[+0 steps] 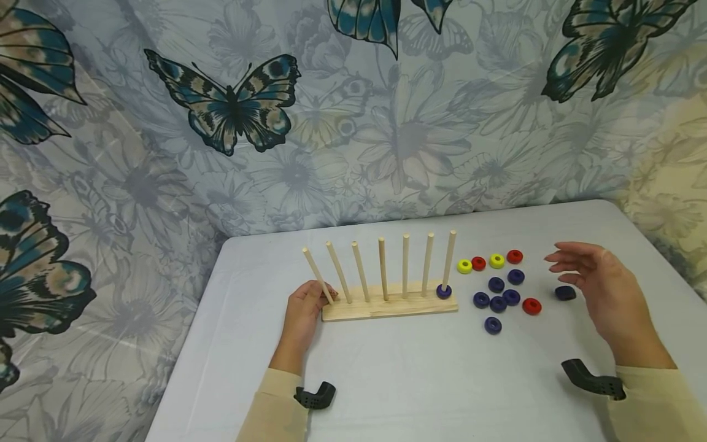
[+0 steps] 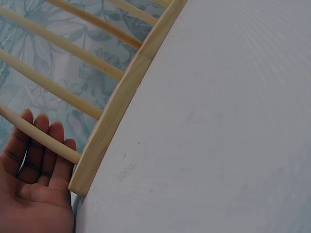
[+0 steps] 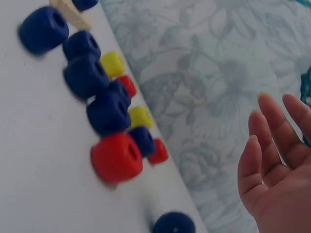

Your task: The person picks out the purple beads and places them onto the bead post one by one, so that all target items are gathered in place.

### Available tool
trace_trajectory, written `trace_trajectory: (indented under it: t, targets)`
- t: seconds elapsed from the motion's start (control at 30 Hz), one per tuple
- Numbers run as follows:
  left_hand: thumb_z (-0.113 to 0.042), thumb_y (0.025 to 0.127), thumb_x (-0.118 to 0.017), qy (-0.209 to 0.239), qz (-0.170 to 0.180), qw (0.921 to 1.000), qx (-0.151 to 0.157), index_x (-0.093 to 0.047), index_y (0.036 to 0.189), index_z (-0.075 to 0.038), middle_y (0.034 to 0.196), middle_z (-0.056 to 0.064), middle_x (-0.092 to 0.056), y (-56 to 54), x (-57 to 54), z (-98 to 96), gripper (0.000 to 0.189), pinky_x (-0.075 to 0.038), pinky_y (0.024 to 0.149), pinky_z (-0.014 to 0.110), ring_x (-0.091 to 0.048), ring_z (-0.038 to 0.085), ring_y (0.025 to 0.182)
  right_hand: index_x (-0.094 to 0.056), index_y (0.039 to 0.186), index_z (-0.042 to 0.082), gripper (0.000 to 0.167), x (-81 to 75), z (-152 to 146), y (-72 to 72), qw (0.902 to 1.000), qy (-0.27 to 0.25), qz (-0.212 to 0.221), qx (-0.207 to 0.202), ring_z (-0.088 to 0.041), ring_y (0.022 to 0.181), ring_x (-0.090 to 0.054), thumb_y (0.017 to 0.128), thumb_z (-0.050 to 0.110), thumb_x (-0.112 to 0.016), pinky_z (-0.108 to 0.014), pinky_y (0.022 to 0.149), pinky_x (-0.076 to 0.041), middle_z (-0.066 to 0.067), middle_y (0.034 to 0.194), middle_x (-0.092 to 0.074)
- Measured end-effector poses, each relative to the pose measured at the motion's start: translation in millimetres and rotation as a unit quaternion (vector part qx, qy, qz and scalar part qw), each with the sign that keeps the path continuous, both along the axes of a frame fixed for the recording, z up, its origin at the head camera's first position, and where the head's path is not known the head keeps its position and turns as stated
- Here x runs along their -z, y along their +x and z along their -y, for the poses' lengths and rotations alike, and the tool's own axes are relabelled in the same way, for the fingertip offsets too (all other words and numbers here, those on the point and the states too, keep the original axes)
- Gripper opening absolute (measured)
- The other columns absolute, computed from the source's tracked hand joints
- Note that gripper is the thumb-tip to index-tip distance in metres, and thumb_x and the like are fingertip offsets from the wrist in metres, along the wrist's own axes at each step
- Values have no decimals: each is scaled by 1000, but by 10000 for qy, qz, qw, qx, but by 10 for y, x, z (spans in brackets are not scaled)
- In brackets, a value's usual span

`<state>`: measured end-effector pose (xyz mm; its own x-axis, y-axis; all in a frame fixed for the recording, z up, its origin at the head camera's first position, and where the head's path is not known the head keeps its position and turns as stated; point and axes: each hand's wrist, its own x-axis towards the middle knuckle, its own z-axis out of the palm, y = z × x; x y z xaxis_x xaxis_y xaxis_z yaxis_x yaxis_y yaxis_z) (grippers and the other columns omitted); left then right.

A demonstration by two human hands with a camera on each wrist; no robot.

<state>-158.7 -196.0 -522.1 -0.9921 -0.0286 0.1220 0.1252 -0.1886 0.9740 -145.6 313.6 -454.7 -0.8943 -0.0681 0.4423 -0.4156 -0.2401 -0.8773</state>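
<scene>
Nearest, two cream sleeves enter from 6 o'clock over the white counter. The left hand rests at the 9 o'clock end of the wooden peg rack, fingers straight and relaxed beside the base, behind the end peg; they hold nothing. The right hand hovers above the counter at the 3 o'clock side, fingers spread loosely and empty. A single dark blue ring lies just below its fingertips, apart from the others.

Between the hands, toward 3 o'clock of the rack, lie loose rings: a blue cluster, one red ring at its 3 o'clock edge, and, farther back, a row of yellow and red rings. The rack carries seven upright pegs; one blue ring sits on the peg at its 3 o'clock end. Beyond the counter hangs a butterfly-print cloth.
</scene>
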Motion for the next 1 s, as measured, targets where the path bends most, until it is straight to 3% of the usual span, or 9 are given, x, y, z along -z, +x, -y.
trace_trajectory:
  t: [0.23, 0.47, 0.53, 0.67, 0.73, 0.87, 0.9, 1.0]
  targets:
    - [-25, 116, -57, 37, -4, 10000, 24, -65, 102, 15, 102, 14, -69, -2, -37, -25, 43, -59, 95, 34, -70, 24, 101, -61, 143, -9, 43, 170, -243, 17, 9966, 248, 465, 637, -19, 110, -65, 122, 19, -36, -20, 94, -52, -10, 123, -72]
    - [-27, 115, -58, 116, -52, 9999, 49, -66, 101, 14, 102, 13, -69, -2, -43, -26, 44, -58, 95, 34, -70, 24, 101, -64, 140, -2, 34, 343, -416, 28, 9821, 942, 991, 1298, -14, 108, -66, 120, 18, -46, -13, 88, -52, -3, 120, -73]
    - [-28, 115, -57, 85, -62, 9999, 55, -63, 102, 17, 102, 12, -70, -1, -46, -23, 48, -58, 95, 34, -70, 24, 101, -64, 142, 4, 34, 392, -457, 45, 9697, 1461, 1273, 1488, -10, 106, -66, 120, 23, -47, -11, 87, -51, 2, 119, -73]
    - [-29, 115, -58, 77, -90, 9999, 60, -61, 103, 20, 102, 13, -69, -2, -50, -18, 50, -58, 95, 35, -70, 25, 101, -61, 147, 10, 38, 470, -503, 77, 9314, 2590, 1818, 1798, -3, 104, -64, 118, 33, -52, -8, 84, -47, 13, 119, -71]
    - [-27, 115, -58, 80, -95, 9999, 66, -63, 102, 18, 102, 14, -69, -4, -46, -13, 47, -58, 95, 35, -70, 25, 101, -59, 148, 8, 43, 499, -493, 72, 9108, 3062, 2008, 1909, -3, 103, -62, 116, 38, -57, -8, 81, -44, 15, 118, -68]
    - [-23, 116, -57, 102, -80, 9999, 49, -68, 100, 10, 104, 18, -68, -1, -37, -9, 39, -58, 96, 35, -70, 24, 101, -59, 146, 4, 50, 550, -437, 32, 8838, 3657, 2102, 2025, -3, 102, -56, 112, 40, -65, -9, 75, -42, 12, 114, -65]
    - [-23, 116, -57, 109, -69, 9999, 41, -69, 99, 9, 104, 18, -68, 3, -35, -10, 38, -58, 96, 35, -70, 24, 101, -59, 145, 3, 52, 560, -424, 25, 8793, 3752, 2092, 2058, -2, 102, -56, 111, 40, -67, -8, 75, -42, 11, 114, -65]
    - [-24, 116, -58, 132, -39, 9999, 33, -69, 99, 7, 104, 17, -69, 9, -28, -15, 37, -58, 96, 35, -70, 24, 101, -62, 143, 1, 49, 584, -418, 17, 8783, 3855, 1915, 2079, 2, 98, -58, 108, 33, -73, -7, 76, -43, 15, 111, -67]
